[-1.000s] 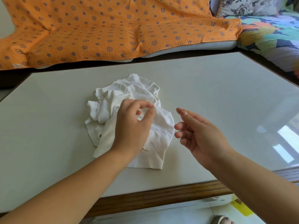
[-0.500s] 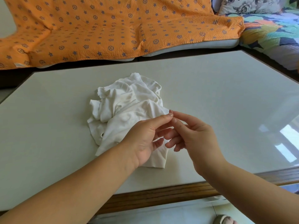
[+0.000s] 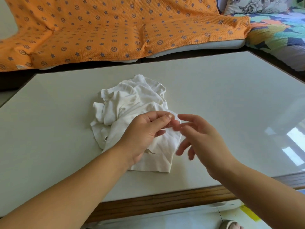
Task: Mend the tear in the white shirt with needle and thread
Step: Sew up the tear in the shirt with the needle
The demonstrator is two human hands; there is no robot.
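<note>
The crumpled white cotton shirt (image 3: 132, 103) lies mid-way along the pale glossy table (image 3: 231, 104), towards its near edge, a small tear (image 3: 150, 152) showing. The left hand (image 3: 143, 134) pinches thumb to forefinger; needle or thread there is too fine to tell. The right hand (image 3: 203, 142) hovers beside it, fingers spread, holding nothing. Likely still preparing; next, set the first stitch at the tear

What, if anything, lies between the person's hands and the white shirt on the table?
Nothing visible does. The left hand is over the shirt, thumb and forefinger pinched together; the open right hand is at its right edge. No needle or thread can be made out.
</note>
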